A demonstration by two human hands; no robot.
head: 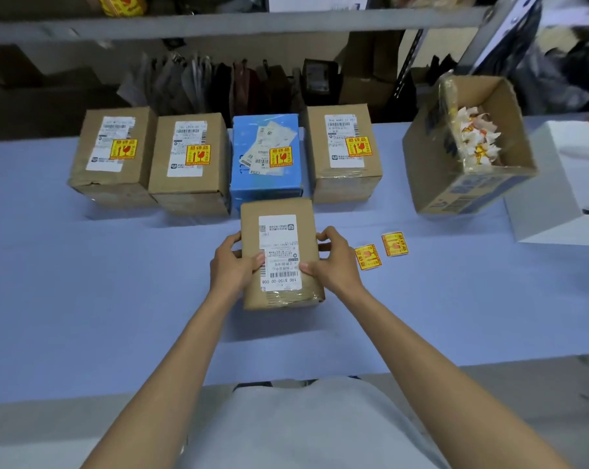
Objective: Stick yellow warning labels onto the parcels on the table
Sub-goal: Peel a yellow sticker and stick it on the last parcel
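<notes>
A brown cardboard parcel (pixel 279 211) with a white shipping label sits in the middle of the blue table (pixel 83 282). My left hand (pixel 234 264) grips its left side and my right hand (pixel 330 260) grips its right side, thumbs on top. It carries no yellow label. Two loose yellow warning labels (pixel 368 257) (pixel 394 244) lie on the table just right of my right hand. Behind stands a row of parcels, three brown (pixel 112 154) (pixel 190 160) (pixel 345 147) and one blue (pixel 266 154), each bearing a yellow label.
An open cardboard box (pixel 469 147) holding crumpled label backings stands tilted at the back right. A white box (pixel 564 184) sits at the right edge. Shelving with bags runs behind the table.
</notes>
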